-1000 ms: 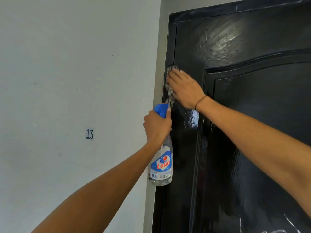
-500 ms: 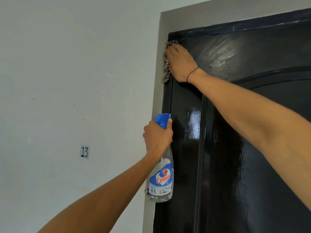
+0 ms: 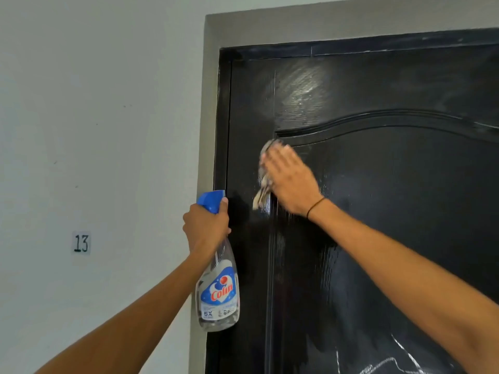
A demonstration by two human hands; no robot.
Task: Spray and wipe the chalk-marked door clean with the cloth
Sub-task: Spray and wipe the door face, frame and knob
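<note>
Head view: hands busy, right hand [image 3: 290, 179] flat on cloth [image 3: 263, 184] against glossy, perhaps wet door [image 3: 391, 211], left hand [image 3: 206, 228] gripping spray bottle [image 3: 218, 295].

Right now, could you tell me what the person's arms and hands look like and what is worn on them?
Both forearms are bare, with no sleeves in view and no gloves. The right hand has a thin dark band round its wrist. The left hand and its wrist show nothing worn.

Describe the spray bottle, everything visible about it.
The spray bottle is clear plastic with a blue trigger head and a blue, red and white "Colin" label marked "5X". It hangs upright in the air beside the black door's left edge. The left hand grips its neck, one finger on the head.
</note>
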